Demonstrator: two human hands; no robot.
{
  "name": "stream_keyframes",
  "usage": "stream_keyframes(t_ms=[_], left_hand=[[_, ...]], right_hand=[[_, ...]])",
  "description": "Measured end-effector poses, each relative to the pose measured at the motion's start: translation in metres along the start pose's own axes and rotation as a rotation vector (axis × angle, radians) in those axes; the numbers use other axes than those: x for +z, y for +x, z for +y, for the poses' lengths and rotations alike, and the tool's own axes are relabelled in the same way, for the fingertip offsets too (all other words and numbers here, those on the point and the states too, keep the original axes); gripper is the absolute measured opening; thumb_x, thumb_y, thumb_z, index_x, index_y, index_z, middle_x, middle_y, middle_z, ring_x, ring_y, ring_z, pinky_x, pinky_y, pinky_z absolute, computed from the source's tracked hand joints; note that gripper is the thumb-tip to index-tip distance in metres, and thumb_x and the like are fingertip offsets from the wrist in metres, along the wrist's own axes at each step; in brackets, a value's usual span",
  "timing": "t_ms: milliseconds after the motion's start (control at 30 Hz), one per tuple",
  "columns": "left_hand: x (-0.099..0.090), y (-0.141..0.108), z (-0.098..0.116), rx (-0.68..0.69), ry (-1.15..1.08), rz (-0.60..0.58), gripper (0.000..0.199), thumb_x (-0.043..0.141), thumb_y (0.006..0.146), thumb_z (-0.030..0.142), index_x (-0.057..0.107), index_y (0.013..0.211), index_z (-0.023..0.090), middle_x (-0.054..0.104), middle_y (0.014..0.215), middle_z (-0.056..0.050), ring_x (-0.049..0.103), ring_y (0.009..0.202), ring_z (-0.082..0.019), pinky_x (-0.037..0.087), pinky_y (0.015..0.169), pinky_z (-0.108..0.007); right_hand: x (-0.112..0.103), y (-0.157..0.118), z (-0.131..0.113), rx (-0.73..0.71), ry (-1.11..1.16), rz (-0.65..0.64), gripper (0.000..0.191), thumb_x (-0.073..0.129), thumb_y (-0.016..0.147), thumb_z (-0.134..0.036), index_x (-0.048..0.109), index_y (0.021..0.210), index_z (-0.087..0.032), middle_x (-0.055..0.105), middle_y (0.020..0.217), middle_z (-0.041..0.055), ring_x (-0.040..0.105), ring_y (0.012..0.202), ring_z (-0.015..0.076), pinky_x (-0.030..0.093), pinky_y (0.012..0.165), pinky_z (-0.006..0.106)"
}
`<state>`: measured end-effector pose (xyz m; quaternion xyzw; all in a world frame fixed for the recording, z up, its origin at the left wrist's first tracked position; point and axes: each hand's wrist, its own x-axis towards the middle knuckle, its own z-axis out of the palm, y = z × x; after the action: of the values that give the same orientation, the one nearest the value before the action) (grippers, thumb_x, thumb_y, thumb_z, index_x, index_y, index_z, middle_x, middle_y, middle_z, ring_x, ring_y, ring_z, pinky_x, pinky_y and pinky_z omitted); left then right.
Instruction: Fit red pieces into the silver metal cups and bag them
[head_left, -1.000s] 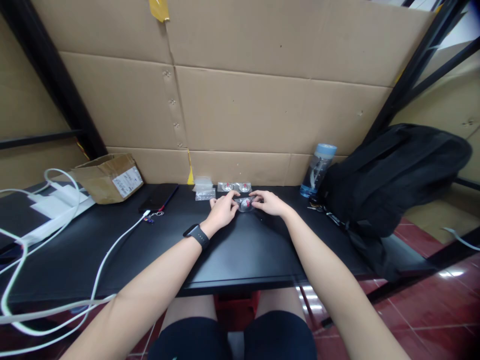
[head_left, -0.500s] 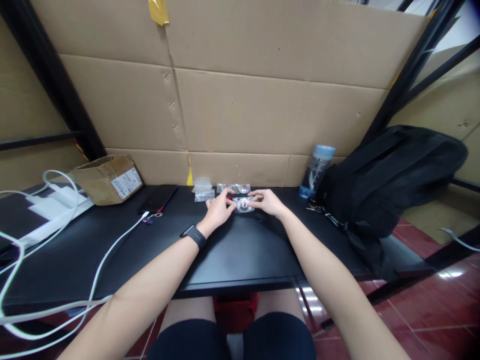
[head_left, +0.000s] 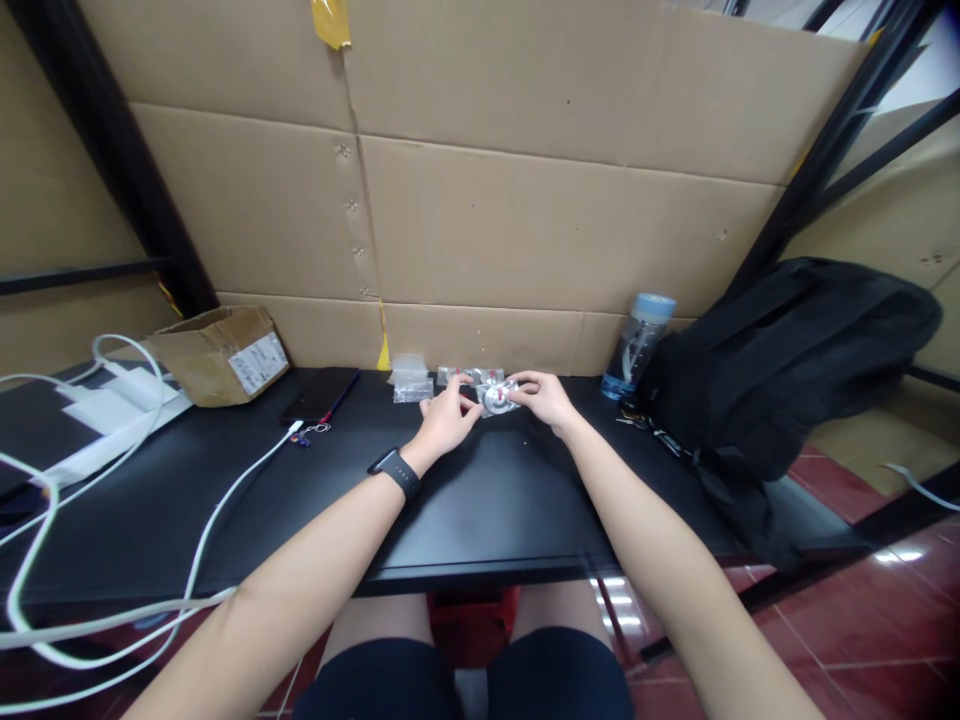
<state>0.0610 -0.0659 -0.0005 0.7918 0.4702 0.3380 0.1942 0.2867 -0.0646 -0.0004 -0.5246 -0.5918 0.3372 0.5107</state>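
Observation:
My right hand (head_left: 546, 398) pinches the right edge of a small clear plastic packet (head_left: 495, 398) with a round silver piece and a red mark in it. My left hand (head_left: 448, 415) is just left of this packet, thumb and index finger apart, the thumb tip close to the packet's left edge. A small dark and red patch shows between those fingers, too small to name. Behind the hands lies a similar clear strip (head_left: 491, 376) with red marks, partly covered by my fingers. Small clear plastic bags (head_left: 412, 390) lie left of my left hand.
On the black table (head_left: 480, 510) at left are a cardboard box (head_left: 217, 360), a dark flat device (head_left: 319, 395) and white cables (head_left: 206, 530). A water bottle (head_left: 637, 345) and a black backpack (head_left: 780, 370) stand at right. A cardboard wall (head_left: 480, 230) closes the back.
The packet has moved slightly right and up, tilting in my right hand. My left thumb has drawn back from over it to its left edge. The view has shifted slightly.

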Motion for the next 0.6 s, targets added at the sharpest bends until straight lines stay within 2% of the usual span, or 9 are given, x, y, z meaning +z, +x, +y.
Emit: stream_keyframes(t_ms=[100,200,300,433,500,600], left_hand=[[0.0,-0.002,0.001,0.03,0.052,-0.006,0.042,0.057,0.09,0.028,0.046,0.13,0.027,0.079,0.1,-0.001,0.065,0.115,-0.026,0.032,0.101,-0.046],[-0.004,-0.002,0.002,0.06,0.096,0.004,0.038,0.055,0.089,0.025,0.049,0.127,0.027,0.078,0.099,-0.001,0.063,0.114,-0.026,0.032,0.099,-0.045],[-0.01,-0.002,0.003,0.065,0.126,-0.005,0.034,0.055,0.089,0.024,0.053,0.123,0.027,0.077,0.097,-0.002,0.061,0.115,-0.027,0.032,0.098,-0.045],[-0.013,-0.004,0.001,0.089,0.14,-0.041,0.029,0.056,0.087,0.021,0.057,0.115,0.027,0.075,0.097,-0.001,0.059,0.114,-0.027,0.033,0.099,-0.045],[-0.013,-0.006,0.0,0.126,0.147,-0.073,0.024,0.057,0.087,0.02,0.06,0.11,0.027,0.074,0.099,-0.002,0.059,0.113,-0.027,0.034,0.099,-0.045],[-0.013,-0.006,-0.001,0.226,0.144,-0.09,0.018,0.057,0.091,0.023,0.062,0.108,0.025,0.072,0.109,-0.004,0.059,0.114,-0.026,0.038,0.1,-0.045]], right_hand=[[-0.016,0.017,0.004,0.057,-0.126,0.184,0.038,0.076,0.077,-0.024,0.069,0.113,-0.014,0.078,0.089,0.011,0.07,0.073,0.0196,0.055,0.068,0.03],[-0.033,0.038,0.009,0.123,-0.388,0.325,0.036,0.075,0.076,-0.027,0.068,0.11,-0.017,0.077,0.089,0.0078,0.07,0.08,0.021,0.054,0.072,0.031],[-0.039,0.055,0.015,0.141,-0.471,0.355,0.032,0.076,0.073,-0.027,0.068,0.103,-0.018,0.076,0.091,0.0066,0.069,0.086,0.0216,0.052,0.079,0.033],[-0.03,0.066,0.03,0.193,-0.539,0.37,0.026,0.076,0.072,-0.021,0.066,0.096,-0.018,0.075,0.09,0.0085,0.068,0.095,0.0258,0.045,0.09,0.042],[-0.025,0.068,0.035,0.211,-0.625,0.379,0.028,0.077,0.074,-0.023,0.065,0.099,-0.019,0.075,0.093,0.0078,0.067,0.1,0.0276,0.042,0.093,0.046],[-0.022,0.066,0.022,0.104,-0.756,0.404,0.022,0.072,0.082,-0.027,0.067,0.102,-0.02,0.074,0.105,0.0092,0.066,0.105,0.0266,0.042,0.094,0.044]])
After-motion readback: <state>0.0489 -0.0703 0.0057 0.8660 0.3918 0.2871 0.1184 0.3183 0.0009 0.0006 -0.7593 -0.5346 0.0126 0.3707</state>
